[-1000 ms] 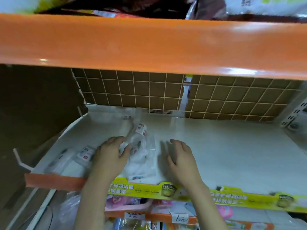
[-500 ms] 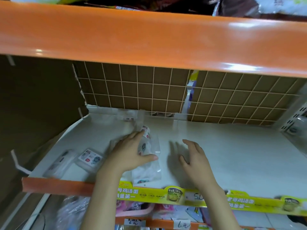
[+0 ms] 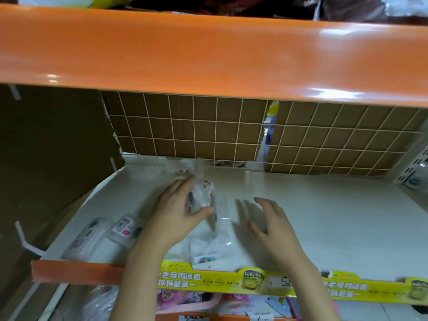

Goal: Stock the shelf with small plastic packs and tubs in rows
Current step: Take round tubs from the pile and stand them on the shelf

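The white shelf board (image 3: 324,216) runs wide under a glossy orange upper shelf edge (image 3: 208,49), with a white wire grid backed by brown cardboard (image 3: 196,128) standing along its rear. An orange front lip (image 3: 76,272) carries a yellow printed price strip (image 3: 231,281) across the middle and right.

The left hand (image 3: 176,216) curls its fingers and thumb round a small clear plastic pack with printed stickers (image 3: 201,198), held up near the middle of the shelf board, towards the back. Just in front of it, a flat clear plastic bag with white contents (image 3: 213,246) lies on the board by the front lip. The right hand (image 3: 273,225) hovers just right of that bag, fingers spread and loosely bent, holding nothing. Towards the board's left end lie two clear labelled tubs (image 3: 125,230), side by side, near the lip.

More clear packs (image 3: 183,167) sit at the back against the grid, too pale to make out. Goods on the upper shelf are cut off by the frame's top. Below the lip, pink and clear packets (image 3: 185,300) are partly hidden. At the board's far right end something clear is blurred.
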`<state>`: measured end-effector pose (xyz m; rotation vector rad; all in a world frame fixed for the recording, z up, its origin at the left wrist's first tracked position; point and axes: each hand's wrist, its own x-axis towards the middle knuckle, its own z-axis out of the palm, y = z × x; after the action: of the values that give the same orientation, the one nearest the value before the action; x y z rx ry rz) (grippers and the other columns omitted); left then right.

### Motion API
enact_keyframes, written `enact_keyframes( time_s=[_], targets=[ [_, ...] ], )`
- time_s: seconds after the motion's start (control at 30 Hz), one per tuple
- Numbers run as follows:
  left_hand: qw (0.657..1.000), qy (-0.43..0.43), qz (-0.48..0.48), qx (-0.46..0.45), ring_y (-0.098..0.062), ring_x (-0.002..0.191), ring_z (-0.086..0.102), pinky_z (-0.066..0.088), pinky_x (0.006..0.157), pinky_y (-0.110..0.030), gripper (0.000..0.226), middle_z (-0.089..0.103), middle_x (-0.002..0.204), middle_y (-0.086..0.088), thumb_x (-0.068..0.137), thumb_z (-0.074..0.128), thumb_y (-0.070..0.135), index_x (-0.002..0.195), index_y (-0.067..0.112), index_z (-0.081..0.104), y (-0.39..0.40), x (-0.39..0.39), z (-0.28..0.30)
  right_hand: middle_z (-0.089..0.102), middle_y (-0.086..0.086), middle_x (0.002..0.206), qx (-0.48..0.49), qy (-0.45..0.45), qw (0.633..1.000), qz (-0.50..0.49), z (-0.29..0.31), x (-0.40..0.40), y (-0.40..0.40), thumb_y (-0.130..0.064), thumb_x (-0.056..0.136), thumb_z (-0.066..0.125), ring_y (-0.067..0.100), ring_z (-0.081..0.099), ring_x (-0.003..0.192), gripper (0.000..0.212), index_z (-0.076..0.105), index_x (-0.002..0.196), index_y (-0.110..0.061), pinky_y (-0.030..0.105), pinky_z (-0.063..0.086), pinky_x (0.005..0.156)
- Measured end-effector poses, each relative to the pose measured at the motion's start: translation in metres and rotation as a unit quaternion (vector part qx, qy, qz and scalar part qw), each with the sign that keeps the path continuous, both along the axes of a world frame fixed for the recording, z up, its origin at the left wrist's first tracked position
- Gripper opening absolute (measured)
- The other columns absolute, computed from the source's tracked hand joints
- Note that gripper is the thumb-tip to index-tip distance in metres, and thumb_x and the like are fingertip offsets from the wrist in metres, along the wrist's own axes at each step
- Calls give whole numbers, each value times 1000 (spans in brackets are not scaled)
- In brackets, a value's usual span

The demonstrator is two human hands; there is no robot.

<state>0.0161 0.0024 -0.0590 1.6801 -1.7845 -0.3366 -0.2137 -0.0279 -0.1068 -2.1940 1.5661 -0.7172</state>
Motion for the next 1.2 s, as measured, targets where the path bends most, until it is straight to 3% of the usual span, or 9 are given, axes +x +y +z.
enact_keyframes(
  time_s=[0.17,0.3,0.37,0.47,0.57,0.73,0.97,1.1,1.2],
  targets=[
    [998,-1,39,-52,-14,121,40,36,102,-31,83,38,133,7,79,55,60,147,22,27,21,14,8,36,4,146,-16,-2,998,59,28,29,-22,-34,91,57,19,31,134,60,33,143,-15,13,19,99],
    [997,-5,46,-56,-11,105,45,46,94,-42,88,35,122,13,70,40,68,147,26,28,25,21,4,33,8,148,68,99,989,83,38,54,-37,-60,84,56,24,38,130,84,22,147,-15,29,34,100],
    [997,-15,45,-58,-10,96,48,48,89,-40,88,34,119,16,70,40,68,147,27,28,25,21,2,44,12,138,108,169,978,61,38,65,-42,-69,78,54,27,48,120,91,25,144,-12,33,43,87],
    [998,-18,31,-52,-9,97,49,47,88,-33,87,33,119,20,69,42,69,146,30,30,25,21,-2,57,12,115,139,218,965,50,35,76,-50,-68,76,58,26,56,99,80,39,126,-9,29,37,63],
    [999,1,30,-31,-5,106,46,41,90,-26,91,38,123,22,64,46,72,145,35,30,24,20,-5,59,10,106,149,201,967,44,35,79,-56,-52,78,67,24,56,86,61,46,114,-8,29,38,58],
    [997,52,54,-16,-15,121,44,35,96,-26,85,47,133,6,70,76,51,142,26,37,18,15,-8,58,12,112,132,184,974,20,35,65,-59,-24,79,70,28,59,94,57,42,127,-9,38,53,75],
    [997,35,29,-67,-16,109,48,38,91,-29,87,56,118,12,57,54,74,131,29,51,4,0,-3,60,7,117,86,25,994,-65,41,18,-37,-23,84,67,26,58,103,44,50,122,-14,24,43,77],
    [995,74,-30,-56,12,102,34,29,88,-8,88,35,109,42,54,65,76,133,47,38,-2,-22,4,61,4,112,13,-33,996,-82,41,-15,-16,-19,84,67,26,57,101,38,51,120,-15,24,35,69],
    [994,85,-68,-29,15,95,32,23,78,7,91,35,107,34,55,69,71,135,48,31,-5,-43,8,57,-2,106,-17,-65,994,-91,37,-41,-4,-12,86,64,22,55,104,33,49,115,-17,25,34,71]
  ],
)
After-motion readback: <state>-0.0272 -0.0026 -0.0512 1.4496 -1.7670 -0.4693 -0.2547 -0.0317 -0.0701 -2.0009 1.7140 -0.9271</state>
